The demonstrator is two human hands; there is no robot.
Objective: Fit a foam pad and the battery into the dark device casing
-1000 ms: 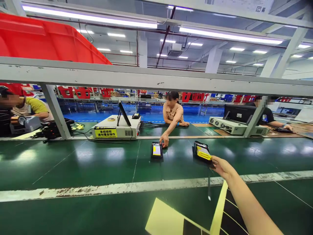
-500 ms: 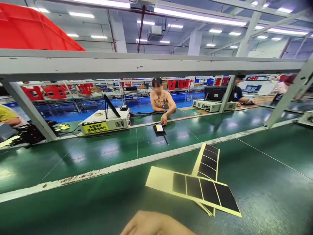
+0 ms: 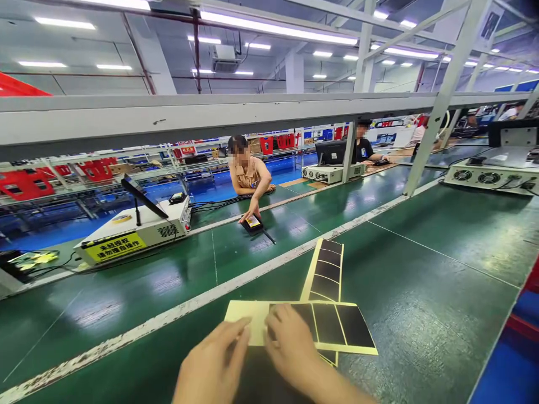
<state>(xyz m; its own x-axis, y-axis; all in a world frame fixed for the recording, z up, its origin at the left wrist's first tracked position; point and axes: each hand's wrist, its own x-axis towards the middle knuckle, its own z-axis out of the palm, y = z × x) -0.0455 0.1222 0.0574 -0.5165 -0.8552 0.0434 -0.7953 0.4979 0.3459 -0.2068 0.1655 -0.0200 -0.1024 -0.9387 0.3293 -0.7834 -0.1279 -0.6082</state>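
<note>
Both hands have come back to the nearest sticker sheet (image 3: 320,325): left hand (image 3: 213,365) pins its bare end with flat fingers, right hand (image 3: 290,345) picks at a black pad (grip unclear). Two sheets show on the tabletop (image 3: 421,292), the second sheet (image 3: 326,269) just behind. Beyond, a co-worker's hand (image 3: 252,215) touches one device (image 3: 252,223) on the belt.

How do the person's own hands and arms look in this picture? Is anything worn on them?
Both hands are bare: the left hand and the right hand show no gloves, rings or watch. The visible part of the right forearm carries no sleeve. No markings or cables are seen on them.
</note>
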